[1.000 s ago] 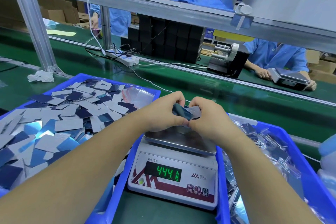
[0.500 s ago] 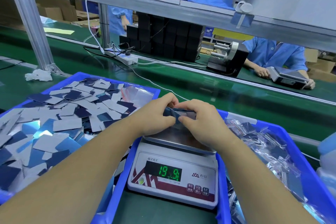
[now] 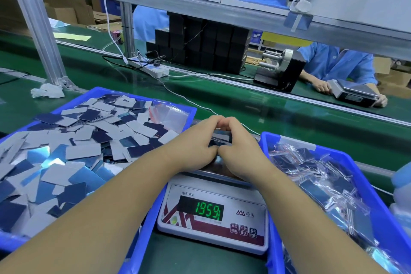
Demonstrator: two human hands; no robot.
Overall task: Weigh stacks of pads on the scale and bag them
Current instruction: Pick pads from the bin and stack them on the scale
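The stack of thin dark-blue and grey rectangular pads sits on the steel platter of the white electronic scale, squeezed between both hands. Nearest the camera, the scale's green display reads what looks like 195.9, though the hands bear on the platter, so that figure is likely not a true weight. The left hand and right hand curl inward around the stack from either side, fingertips meeting over its top and thumbs touching in front; they appear to be squaring its edges.

Judging progress: the blue plastic bin on the right already holds many filled clear bags, too overlapped to count, so plenty of rounds seem done. The blue plastic bin on the left is heaped with loose pads, far too many to count, so much work remains. This stack is weighed or nearly so, not yet bagged. A few empty clear zip bags lie in the left bin's far corner; their number is unclear.

Counted: one scale here, two bins, one stack in hand. Farther off, across the green conveyor belt, another person's hands rest at a second scale.
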